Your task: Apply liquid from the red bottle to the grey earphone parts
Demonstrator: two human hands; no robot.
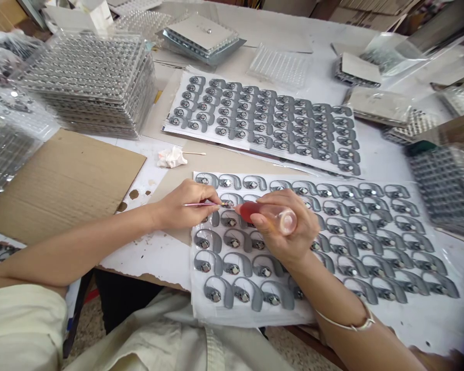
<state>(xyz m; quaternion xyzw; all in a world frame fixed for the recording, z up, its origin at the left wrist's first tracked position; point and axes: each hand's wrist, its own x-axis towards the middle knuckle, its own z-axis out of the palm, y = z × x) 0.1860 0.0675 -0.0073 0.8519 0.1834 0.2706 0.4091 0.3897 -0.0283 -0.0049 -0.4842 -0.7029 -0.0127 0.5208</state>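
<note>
In my left hand (187,203) a thin pink stick (197,204) is pinched, its tip pointing right at one of the grey hook-shaped pieces. My right hand (290,226) wraps round a small squeeze bottle (272,215) with a red front part, tilted so its nozzle meets the same spot. Beneath both hands lies a white sheet (201,322) bearing rows of grey ear-hook pieces (251,293), each with a round metallic part. Whether the stick and nozzle touch the piece is too small to tell.
Behind is a second sheet of ear-hook pieces (263,116). A crumpled white tissue (172,157) and a cotton swab (195,153) lie left of it. Stacked clear trays (88,77) and a cardboard sheet (65,180) occupy the left. More trays (444,180) stand at right.
</note>
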